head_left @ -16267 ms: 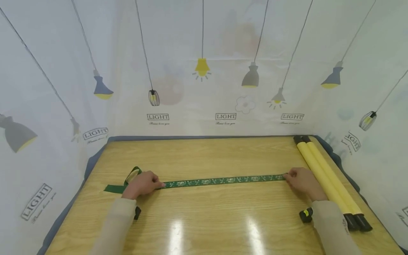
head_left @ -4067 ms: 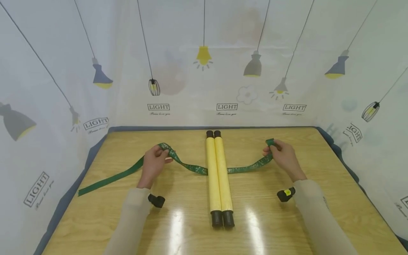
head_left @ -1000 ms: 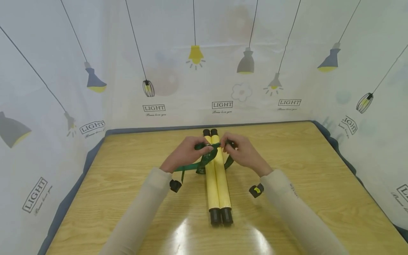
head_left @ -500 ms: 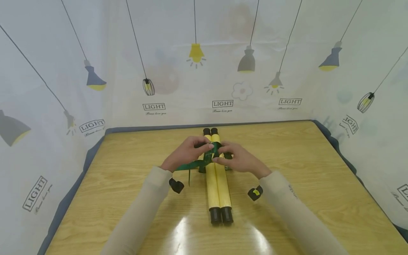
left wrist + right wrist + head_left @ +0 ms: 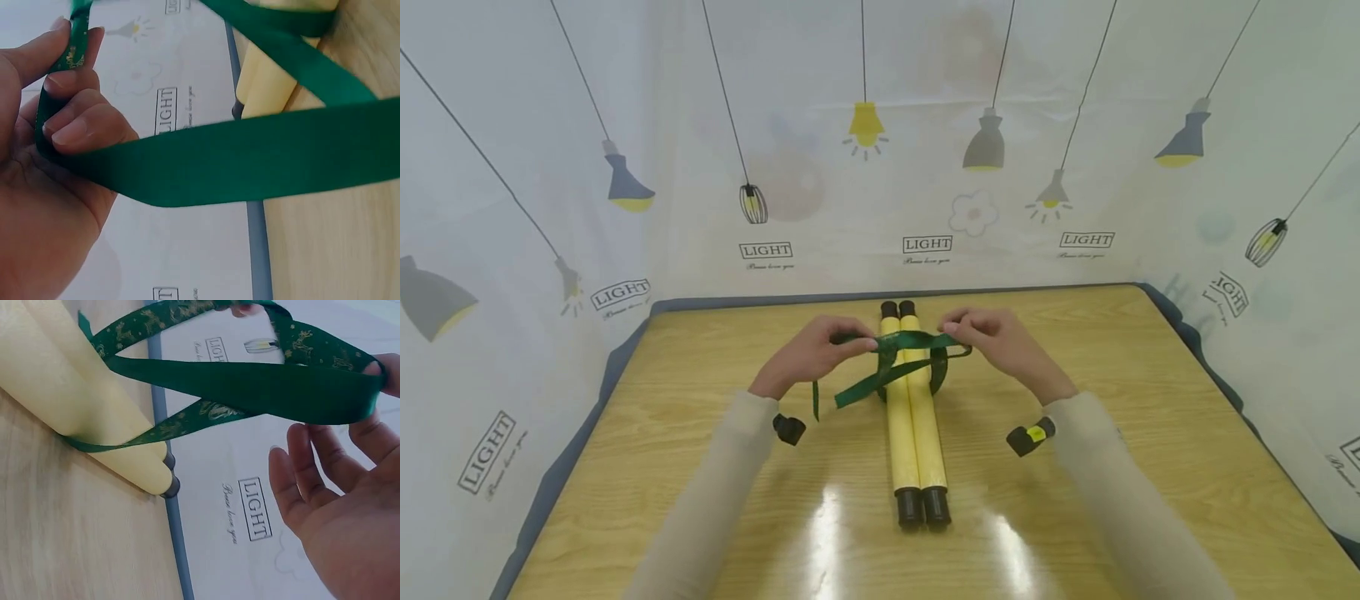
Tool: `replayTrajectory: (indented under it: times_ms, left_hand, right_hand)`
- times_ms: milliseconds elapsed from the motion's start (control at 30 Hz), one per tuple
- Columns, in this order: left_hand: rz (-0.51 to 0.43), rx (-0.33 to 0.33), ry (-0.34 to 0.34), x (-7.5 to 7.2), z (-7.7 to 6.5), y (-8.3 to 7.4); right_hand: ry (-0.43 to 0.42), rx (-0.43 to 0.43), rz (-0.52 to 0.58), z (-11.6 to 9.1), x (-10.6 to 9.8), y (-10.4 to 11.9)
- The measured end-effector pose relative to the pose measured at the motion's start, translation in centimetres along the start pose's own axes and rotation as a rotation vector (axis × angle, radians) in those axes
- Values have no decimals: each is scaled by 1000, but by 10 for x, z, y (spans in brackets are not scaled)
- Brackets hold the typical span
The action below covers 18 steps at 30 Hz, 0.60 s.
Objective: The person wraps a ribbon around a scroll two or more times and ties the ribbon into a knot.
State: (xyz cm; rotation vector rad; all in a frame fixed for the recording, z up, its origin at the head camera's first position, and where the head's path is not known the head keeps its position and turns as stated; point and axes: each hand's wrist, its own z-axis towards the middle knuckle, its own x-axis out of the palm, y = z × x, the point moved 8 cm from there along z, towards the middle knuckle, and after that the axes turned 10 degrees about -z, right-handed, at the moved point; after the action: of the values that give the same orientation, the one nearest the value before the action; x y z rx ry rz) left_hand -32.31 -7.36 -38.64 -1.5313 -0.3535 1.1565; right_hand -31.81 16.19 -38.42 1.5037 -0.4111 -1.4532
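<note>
Here, the left hand (image 5: 814, 348) and right hand (image 5: 1011, 345) each pinch the ribbon (image 5: 916, 340) between thumb and fingers, above 2 tubes (image 5: 902, 437) lying side by side.

A pale wood-grain counter (image 5: 1165, 400) spreads below the left fingers (image 5: 853, 348) and right fingers (image 5: 976, 335), two glare patches (image 5: 1011, 546) lying nearer the person. A blue-grey band (image 5: 790, 302) edges it beyond them. Directly on it, between both sets of fingers, two yellow rods (image 5: 904, 442) lie side by side, black end caps (image 5: 909, 508) before and beyond; green ribbon (image 5: 937, 372) dips towards it along their outer sides.
</note>
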Motion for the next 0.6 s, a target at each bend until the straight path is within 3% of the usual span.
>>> replayTrajectory:
  times_ms: [167,400,500,600]
  left_hand:
    - [65,-19,-4,-11,-9,1]
    - [149,-46,-12,-27,-21,8]
    - [177,-87,-23,-34,-27,15]
    - [193,-149,-43,-40,-33,24]
  right_hand:
    - [-24,56,110,-7,-23,-14]
    - [49,10,250,-21,-50,-24]
    - [64,29,179,-27,-60,-33]
    - [42,94,31,-33,-71,-47]
